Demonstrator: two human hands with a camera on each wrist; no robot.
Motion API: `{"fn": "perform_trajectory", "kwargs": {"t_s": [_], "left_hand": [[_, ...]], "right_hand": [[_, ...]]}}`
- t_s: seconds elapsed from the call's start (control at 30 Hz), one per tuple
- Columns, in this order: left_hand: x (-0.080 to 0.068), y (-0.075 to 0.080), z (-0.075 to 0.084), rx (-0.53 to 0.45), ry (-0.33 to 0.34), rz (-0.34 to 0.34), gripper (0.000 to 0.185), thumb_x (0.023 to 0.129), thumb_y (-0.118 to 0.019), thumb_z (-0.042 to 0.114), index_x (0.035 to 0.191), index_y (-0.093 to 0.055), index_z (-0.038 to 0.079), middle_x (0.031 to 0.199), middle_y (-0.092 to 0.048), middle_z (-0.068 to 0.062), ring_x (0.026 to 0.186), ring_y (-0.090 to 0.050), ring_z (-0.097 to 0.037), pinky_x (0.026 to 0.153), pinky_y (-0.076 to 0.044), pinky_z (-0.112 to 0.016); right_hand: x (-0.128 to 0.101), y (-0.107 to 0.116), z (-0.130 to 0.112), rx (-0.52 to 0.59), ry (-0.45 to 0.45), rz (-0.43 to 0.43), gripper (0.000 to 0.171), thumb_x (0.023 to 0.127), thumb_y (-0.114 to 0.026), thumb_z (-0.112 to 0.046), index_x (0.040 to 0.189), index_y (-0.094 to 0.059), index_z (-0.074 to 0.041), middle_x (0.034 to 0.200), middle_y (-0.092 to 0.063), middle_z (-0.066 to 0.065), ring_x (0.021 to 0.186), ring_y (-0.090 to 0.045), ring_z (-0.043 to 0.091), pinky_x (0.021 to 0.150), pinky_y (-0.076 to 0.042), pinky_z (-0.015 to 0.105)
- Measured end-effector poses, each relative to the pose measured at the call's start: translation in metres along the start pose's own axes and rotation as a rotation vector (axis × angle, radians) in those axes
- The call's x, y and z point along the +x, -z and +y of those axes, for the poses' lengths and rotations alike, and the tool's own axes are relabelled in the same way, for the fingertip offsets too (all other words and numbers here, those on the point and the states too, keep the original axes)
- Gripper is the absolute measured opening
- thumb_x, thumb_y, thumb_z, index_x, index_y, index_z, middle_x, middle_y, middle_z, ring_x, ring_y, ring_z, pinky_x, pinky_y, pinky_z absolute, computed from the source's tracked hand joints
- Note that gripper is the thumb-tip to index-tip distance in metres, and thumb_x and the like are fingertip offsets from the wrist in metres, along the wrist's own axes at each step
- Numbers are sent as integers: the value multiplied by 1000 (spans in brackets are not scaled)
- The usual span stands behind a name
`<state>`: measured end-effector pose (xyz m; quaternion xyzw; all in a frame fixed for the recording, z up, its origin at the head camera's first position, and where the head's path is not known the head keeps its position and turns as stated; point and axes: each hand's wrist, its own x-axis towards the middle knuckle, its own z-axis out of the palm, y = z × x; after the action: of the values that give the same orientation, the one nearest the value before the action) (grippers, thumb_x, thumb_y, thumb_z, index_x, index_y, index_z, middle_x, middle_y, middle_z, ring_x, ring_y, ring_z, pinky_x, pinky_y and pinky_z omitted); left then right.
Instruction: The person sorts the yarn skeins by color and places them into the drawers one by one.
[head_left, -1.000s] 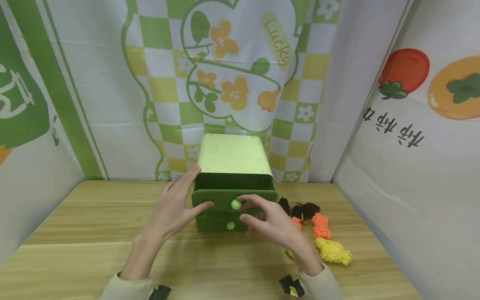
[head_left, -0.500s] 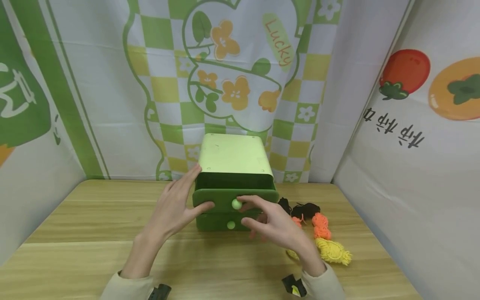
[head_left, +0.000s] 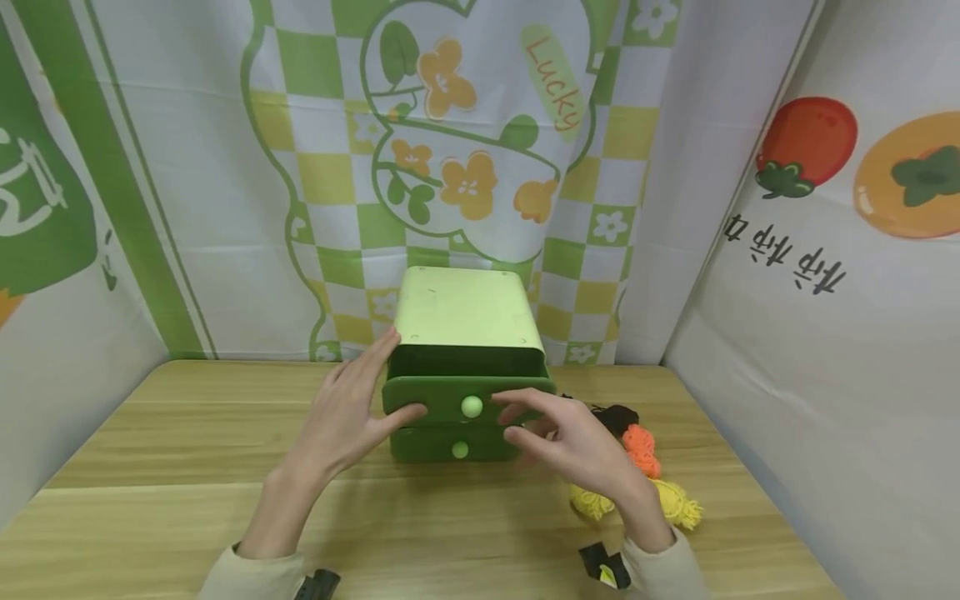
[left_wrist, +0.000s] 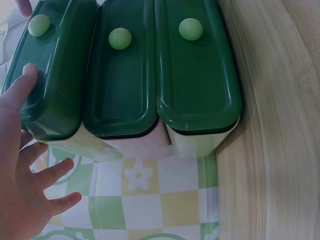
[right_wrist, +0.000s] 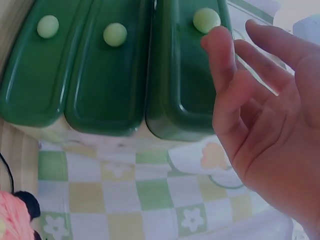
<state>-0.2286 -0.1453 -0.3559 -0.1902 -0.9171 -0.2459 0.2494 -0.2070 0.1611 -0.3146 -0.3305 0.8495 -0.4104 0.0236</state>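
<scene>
A small cabinet with a pale yellow-green shell (head_left: pixel 468 308) and dark green drawers stands in the middle of the table in the head view. Its top drawer (head_left: pixel 442 400) is pulled part-way out, and a round light green knob (head_left: pixel 472 407) sits on its front. Both wrist views show three drawer fronts. My left hand (head_left: pixel 341 425) has its thumb on the top drawer's front and its straight fingers along the cabinet's left side. To the right of the knob, my right hand (head_left: pixel 573 437) hovers with loosely bent fingers, apart from the knob and holding nothing.
Yarn bundles lie right of the cabinet on the wooden table (head_left: pixel 225 467): black (head_left: pixel 617 418), orange (head_left: pixel 641 450) and yellow (head_left: pixel 678 504), partly behind my right arm. A patterned curtain (head_left: pixel 322 167) hangs close behind the cabinet.
My right hand has come off the top drawer's knob and moved a little to the right. The left hand and the part-open drawer stay about where they were.
</scene>
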Motion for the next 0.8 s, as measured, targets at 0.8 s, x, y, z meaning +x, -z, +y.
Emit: {"fn": "perform_trajectory", "kwargs": {"t_s": [0.8], "left_hand": [[0, 0, -1, 15, 0, 9, 99, 85, -68, 62, 160, -18, 22, 165, -25, -2, 143, -40, -34, 115, -28, -62]], "right_hand": [[-24, 41, 19, -134, 63, 146, 22, 97, -66, -21, 117, -71, -15, 80, -68, -8, 54, -50, 4, 49, -46, 23]]}}
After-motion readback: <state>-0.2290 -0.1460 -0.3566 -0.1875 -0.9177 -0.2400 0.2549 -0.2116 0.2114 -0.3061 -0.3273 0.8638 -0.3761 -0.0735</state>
